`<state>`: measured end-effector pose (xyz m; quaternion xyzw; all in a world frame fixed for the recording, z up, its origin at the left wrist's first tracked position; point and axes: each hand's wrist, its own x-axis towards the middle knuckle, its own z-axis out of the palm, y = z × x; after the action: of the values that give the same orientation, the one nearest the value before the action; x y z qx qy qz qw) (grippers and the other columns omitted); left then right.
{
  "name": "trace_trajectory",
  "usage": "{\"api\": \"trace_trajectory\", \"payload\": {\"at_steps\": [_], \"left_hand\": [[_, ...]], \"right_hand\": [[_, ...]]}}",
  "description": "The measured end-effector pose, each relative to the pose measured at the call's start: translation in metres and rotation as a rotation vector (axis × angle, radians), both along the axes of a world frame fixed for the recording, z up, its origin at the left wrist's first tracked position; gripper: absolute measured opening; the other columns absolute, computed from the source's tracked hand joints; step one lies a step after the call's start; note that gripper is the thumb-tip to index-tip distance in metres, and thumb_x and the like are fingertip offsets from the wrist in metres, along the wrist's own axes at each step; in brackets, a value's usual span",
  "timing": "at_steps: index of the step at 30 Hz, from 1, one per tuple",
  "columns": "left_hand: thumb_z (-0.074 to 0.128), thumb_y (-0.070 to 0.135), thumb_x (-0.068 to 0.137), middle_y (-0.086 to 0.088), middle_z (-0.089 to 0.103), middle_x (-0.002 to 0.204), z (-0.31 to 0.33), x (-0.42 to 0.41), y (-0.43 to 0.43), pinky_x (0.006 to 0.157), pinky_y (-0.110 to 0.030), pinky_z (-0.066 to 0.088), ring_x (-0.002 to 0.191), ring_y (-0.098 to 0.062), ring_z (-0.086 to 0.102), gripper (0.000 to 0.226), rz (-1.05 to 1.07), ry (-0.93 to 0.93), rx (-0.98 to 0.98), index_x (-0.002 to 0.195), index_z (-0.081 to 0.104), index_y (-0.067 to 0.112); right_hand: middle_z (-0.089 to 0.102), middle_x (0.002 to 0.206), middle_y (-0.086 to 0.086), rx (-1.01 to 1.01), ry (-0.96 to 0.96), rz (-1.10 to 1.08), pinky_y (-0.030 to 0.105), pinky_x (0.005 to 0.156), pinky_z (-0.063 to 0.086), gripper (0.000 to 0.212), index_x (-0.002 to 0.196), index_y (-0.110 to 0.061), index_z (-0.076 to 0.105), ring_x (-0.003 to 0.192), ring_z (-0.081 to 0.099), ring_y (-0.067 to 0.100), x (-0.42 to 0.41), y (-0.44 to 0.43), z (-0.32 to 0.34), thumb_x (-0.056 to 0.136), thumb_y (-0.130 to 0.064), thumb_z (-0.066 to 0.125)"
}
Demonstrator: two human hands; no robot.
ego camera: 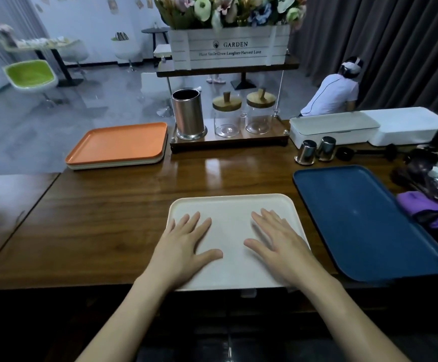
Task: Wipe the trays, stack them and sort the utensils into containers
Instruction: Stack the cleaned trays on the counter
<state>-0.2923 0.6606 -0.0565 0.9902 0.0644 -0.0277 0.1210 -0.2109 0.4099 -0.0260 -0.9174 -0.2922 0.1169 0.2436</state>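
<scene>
Both hands lie flat on the pale cream plastic tray [228, 202] at the near edge of the brown wooden table [108, 218]. The left hand [186, 246] and right hand [278, 244] have straight, spread fingers and hold nothing. Far left, an orange tray [118, 142] tops a small stack, so some stacking looks done. On the right, the dark blue tray [356, 218], purple cloth [427, 212] and dark utensils [416, 168] are not yet sorted.
</scene>
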Motion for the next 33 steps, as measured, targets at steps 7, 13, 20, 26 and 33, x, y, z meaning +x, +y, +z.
{"api": "trace_trajectory", "payload": {"at_steps": [7,13,20,26,33], "left_hand": [[0.04,0.089,0.082,-0.001,0.024,0.168,0.01,0.026,0.02,0.126,-0.047,0.012,0.156,-0.027,0.015,0.097,0.032,-0.043,-0.008,0.159,0.031,0.032],[0.036,0.088,0.084,-0.001,0.024,0.168,0.008,-0.003,0.01,0.122,-0.048,0.018,0.155,-0.025,0.01,0.089,0.185,-0.139,-0.055,0.154,0.043,0.033],[0.037,0.1,0.071,-0.006,-0.009,0.171,0.001,-0.03,0.006,0.127,-0.047,-0.003,0.157,-0.027,-0.013,0.098,0.364,-0.12,-0.204,0.152,0.039,0.045],[0.054,0.09,0.071,0.0,0.031,0.152,0.005,-0.022,0.024,0.121,-0.043,0.016,0.146,-0.019,0.01,0.091,0.429,-0.163,-0.253,0.148,0.047,0.042],[0.063,0.093,0.052,0.013,0.021,0.128,0.013,-0.01,0.073,0.112,-0.041,0.031,0.125,-0.015,0.021,0.119,0.323,-0.083,-0.327,0.153,0.035,0.037]], "right_hand": [[0.008,0.168,-0.004,-0.11,-0.121,-0.014,0.048,0.124,-0.007,0.076,0.157,-0.036,0.025,0.155,-0.007,0.019,0.014,-0.006,-0.009,0.092,-0.075,0.032],[-0.012,0.168,-0.004,-0.11,-0.028,-0.093,0.046,0.123,0.002,0.095,0.158,-0.038,0.018,0.153,-0.018,0.02,0.009,-0.017,-0.012,0.08,-0.088,0.038],[-0.013,0.167,-0.006,-0.054,0.026,-0.123,0.043,0.125,0.001,0.113,0.159,-0.037,0.013,0.154,-0.015,0.022,0.009,-0.015,-0.015,0.067,-0.095,0.044],[-0.006,0.167,-0.016,-0.058,0.108,-0.045,0.051,0.124,0.009,0.125,0.158,-0.043,0.01,0.152,-0.02,0.019,0.019,0.001,-0.011,0.055,-0.097,0.056],[-0.005,0.167,-0.015,-0.043,0.099,-0.02,0.051,0.121,0.015,0.122,0.159,-0.038,0.01,0.151,-0.025,0.017,0.038,0.045,0.001,0.062,-0.086,0.064]]}}
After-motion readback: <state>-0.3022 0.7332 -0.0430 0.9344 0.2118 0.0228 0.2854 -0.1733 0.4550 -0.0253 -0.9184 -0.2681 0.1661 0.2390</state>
